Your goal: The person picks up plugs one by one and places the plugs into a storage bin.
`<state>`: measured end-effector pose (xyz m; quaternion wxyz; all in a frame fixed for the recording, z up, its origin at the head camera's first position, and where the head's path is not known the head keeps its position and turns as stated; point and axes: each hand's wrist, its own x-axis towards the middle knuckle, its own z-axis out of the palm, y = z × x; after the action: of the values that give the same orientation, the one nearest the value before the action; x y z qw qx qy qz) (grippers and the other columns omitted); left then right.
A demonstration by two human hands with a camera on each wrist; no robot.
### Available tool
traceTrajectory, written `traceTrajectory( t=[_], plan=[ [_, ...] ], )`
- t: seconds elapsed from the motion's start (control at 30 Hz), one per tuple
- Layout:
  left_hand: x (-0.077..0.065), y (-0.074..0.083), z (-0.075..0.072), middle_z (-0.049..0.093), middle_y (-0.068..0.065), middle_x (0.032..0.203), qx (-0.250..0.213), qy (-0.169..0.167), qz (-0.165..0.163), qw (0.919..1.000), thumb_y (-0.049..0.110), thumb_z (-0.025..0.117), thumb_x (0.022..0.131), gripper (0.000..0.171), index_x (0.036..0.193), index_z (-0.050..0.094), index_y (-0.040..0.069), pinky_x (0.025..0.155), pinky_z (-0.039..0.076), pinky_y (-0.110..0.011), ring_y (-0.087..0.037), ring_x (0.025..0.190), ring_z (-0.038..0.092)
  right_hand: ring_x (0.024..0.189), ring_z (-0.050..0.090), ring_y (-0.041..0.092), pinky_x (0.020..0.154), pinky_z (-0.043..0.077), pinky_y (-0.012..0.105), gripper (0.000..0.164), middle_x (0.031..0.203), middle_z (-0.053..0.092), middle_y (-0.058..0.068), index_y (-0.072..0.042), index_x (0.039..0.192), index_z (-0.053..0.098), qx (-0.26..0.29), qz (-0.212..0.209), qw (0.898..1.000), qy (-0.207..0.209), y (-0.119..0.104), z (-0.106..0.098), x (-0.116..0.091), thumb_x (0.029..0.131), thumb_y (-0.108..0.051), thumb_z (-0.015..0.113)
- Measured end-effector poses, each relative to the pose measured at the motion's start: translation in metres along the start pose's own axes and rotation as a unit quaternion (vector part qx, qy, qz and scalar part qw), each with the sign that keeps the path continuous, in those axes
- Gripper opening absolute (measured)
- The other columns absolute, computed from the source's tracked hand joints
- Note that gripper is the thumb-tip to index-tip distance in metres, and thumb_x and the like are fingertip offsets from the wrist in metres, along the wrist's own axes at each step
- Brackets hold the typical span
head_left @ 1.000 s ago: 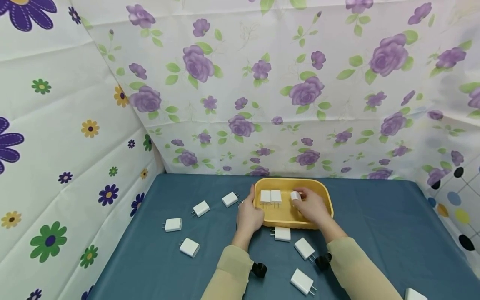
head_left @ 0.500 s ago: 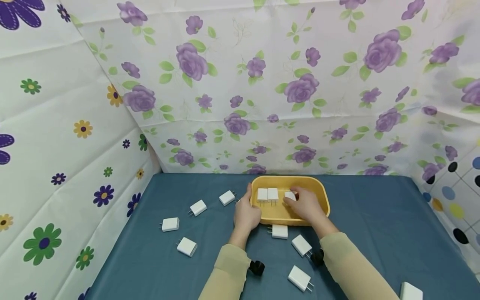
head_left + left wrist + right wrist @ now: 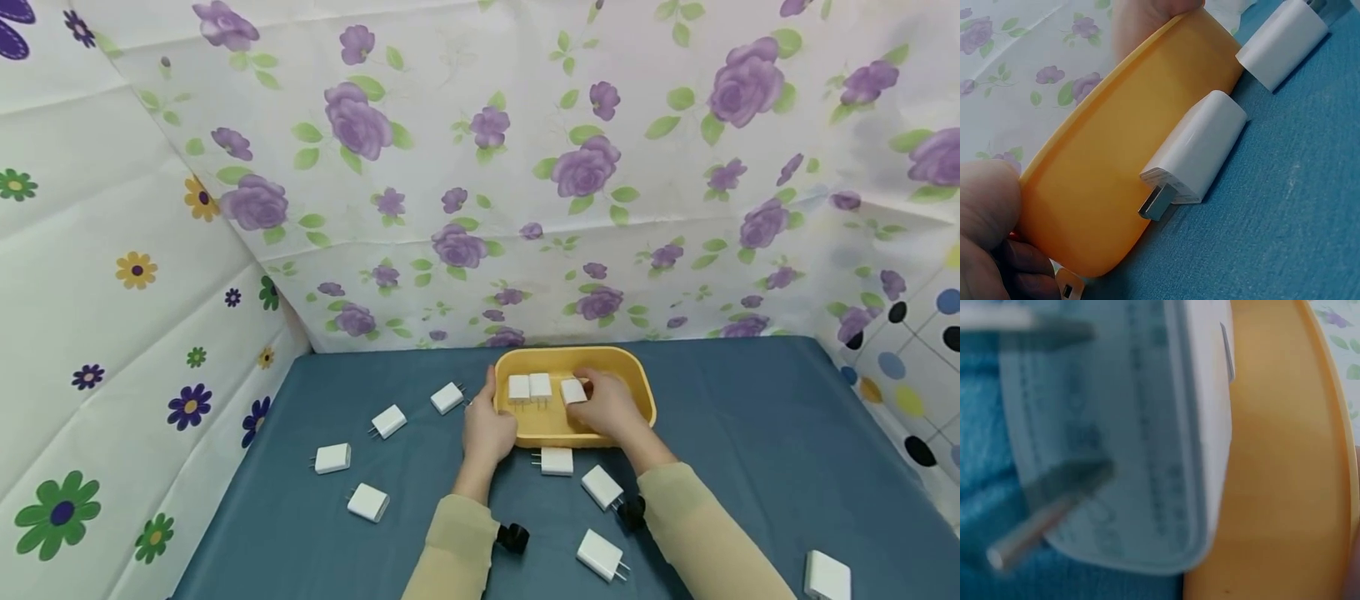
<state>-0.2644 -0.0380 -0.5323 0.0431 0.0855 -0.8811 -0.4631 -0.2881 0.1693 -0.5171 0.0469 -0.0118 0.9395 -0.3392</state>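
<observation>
Right hand [image 3: 609, 407] pinching one white charger [image 3: 573, 392]; paired chargers [image 3: 531, 388] at its nine o'clock; left hand [image 3: 489, 429] gripping yellow tray [image 3: 566, 440].

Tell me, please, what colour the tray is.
The tray is plain yellow, seen best in the head view.

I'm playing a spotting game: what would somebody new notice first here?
Probably the bright yellow tray near the back of the blue table, where the left hand holds its side and the right hand holds a white charger over its floor. Then maybe the big purple roses on the sheet behind.
</observation>
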Motion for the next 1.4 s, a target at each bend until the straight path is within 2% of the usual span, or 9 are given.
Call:
traceTrajectory(
  t=[0.13,0.3,0.57,0.73,0.87,1.0,1.17,1.4],
  plan=[
    [-0.0016,0.0023,-0.0028,0.05,-0.006,0.148,-0.004,0.006,0.003,1.0,-0.006,0.049,0.081,0.087,0.157,0.03,0.031,0.068,0.042,-0.035,-0.03,0.129,0.052,0.105,0.058,0.029,0.088,0.048,0.047,0.066,0.12,0.063,0.016,-0.008,0.144,0.051,-0.002,0.008,1.0,-0.003,-0.003,-0.0014,0.0014,0.087,-0.032,0.075],
    [-0.0027,0.0035,-0.0037,0.05,-0.008,0.148,0.002,-0.008,0.005,1.0,-0.005,0.048,0.081,0.089,0.157,0.026,0.035,0.059,0.039,-0.035,-0.032,0.127,0.053,0.103,0.059,0.029,0.089,0.047,0.049,0.066,0.116,0.065,0.015,-0.011,0.146,0.048,-0.013,0.015,1.0,-0.012,-0.0015,-0.0007,0.001,0.09,-0.037,0.072],
    [-0.0014,0.0016,-0.0039,0.05,-0.006,0.148,0.01,-0.004,0.005,0.9999,-0.006,0.049,0.08,0.089,0.157,0.027,0.034,0.067,0.041,-0.035,-0.028,0.13,0.052,0.123,0.055,0.037,0.101,0.042,0.054,0.066,0.136,0.058,0.02,-0.012,0.157,0.033,-0.034,-0.008,0.998,-0.045,-0.0027,0.0023,0.0021,0.101,-0.037,0.057],
    [-0.0008,0.0014,-0.004,0.051,-0.006,0.147,0.013,-0.003,0.008,0.9999,-0.006,0.048,0.08,0.089,0.157,0.027,0.034,0.064,0.04,-0.034,-0.029,0.128,0.053,0.124,0.055,0.036,0.098,0.044,0.051,0.063,0.139,0.055,0.021,-0.012,0.159,0.026,-0.049,-0.029,0.997,-0.06,-0.0039,0.0025,0.0018,0.104,-0.03,0.05],
    [-0.0007,0.0013,-0.0035,0.051,-0.006,0.147,0.012,-0.007,0.006,0.9999,-0.006,0.047,0.079,0.09,0.157,0.027,0.034,0.063,0.04,-0.034,-0.028,0.129,0.052,0.103,0.062,0.029,0.084,0.046,0.044,0.063,0.128,0.062,0.019,-0.014,0.159,0.025,-0.057,-0.036,0.996,-0.066,-0.0038,0.0025,0.0017,0.104,-0.03,0.051],
    [-0.0004,0.0014,-0.0034,0.051,-0.006,0.147,0.011,-0.007,0.006,0.9999,-0.006,0.048,0.079,0.091,0.157,0.026,0.034,0.064,0.04,-0.034,-0.027,0.13,0.051,0.082,0.056,0.022,0.077,0.043,0.04,0.064,0.105,0.064,0.01,-0.016,0.159,0.026,-0.07,-0.042,0.994,-0.071,-0.0042,0.0024,0.0025,0.103,-0.034,0.053],
    [-0.0007,0.0019,-0.0032,0.05,-0.005,0.148,0.01,-0.007,0.004,0.9999,-0.006,0.048,0.079,0.09,0.157,0.026,0.034,0.067,0.041,-0.035,-0.026,0.131,0.051,0.074,0.051,0.022,0.072,0.041,0.039,0.065,0.085,0.055,0.005,-0.021,0.159,0.029,-0.085,-0.041,0.993,-0.077,-0.0044,0.0037,0.003,0.102,-0.037,0.055],
    [-0.0011,0.0025,-0.0031,0.051,-0.005,0.147,0.01,-0.004,0.001,0.9999,-0.006,0.049,0.079,0.09,0.157,0.028,0.033,0.067,0.042,-0.035,-0.027,0.129,0.052,0.077,0.05,0.022,0.071,0.038,0.04,0.065,0.089,0.052,0.007,-0.028,0.158,0.031,-0.082,-0.032,0.993,-0.081,-0.0047,0.0053,0.0017,0.1,-0.041,0.056]
  ],
)
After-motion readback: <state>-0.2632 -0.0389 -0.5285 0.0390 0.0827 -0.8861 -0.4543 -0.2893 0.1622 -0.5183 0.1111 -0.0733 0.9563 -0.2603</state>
